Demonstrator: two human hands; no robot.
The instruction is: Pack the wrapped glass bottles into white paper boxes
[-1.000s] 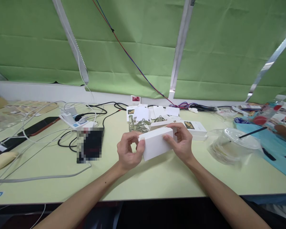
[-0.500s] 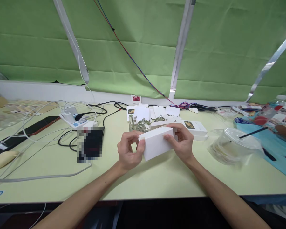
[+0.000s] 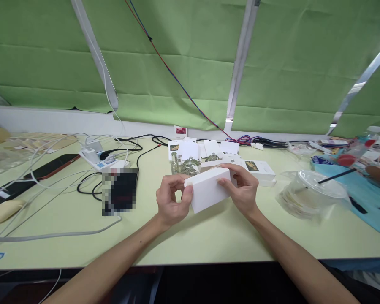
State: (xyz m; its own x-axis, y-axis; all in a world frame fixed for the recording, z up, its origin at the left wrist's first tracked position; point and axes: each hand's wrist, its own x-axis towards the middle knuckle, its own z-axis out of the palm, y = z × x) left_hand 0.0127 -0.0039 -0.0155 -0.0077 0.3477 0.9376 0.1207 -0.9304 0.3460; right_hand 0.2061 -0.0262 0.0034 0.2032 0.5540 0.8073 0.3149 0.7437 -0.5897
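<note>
A plain white box (image 3: 209,192) is held tilted above the table between both hands. My left hand (image 3: 174,200) pinches its left end, thumb on the near face and fingers at the upper edge. Around the right end, my right hand (image 3: 242,188) is closed, with the thumb on the near face and fingers over the top. Just behind are clear glass pieces (image 3: 190,165), partly hidden by the box, and several white cards (image 3: 189,150). A white box with a dark and gold picture (image 3: 259,169) lies behind my right hand.
On the left are a power strip (image 3: 96,158), tangled cables and a partly blurred black device (image 3: 123,190). To the right stands a plastic cup (image 3: 316,192) with a black straw, near a blue bag (image 3: 364,185) and a bottle (image 3: 364,143). Green blinds (image 3: 183,76) hang behind.
</note>
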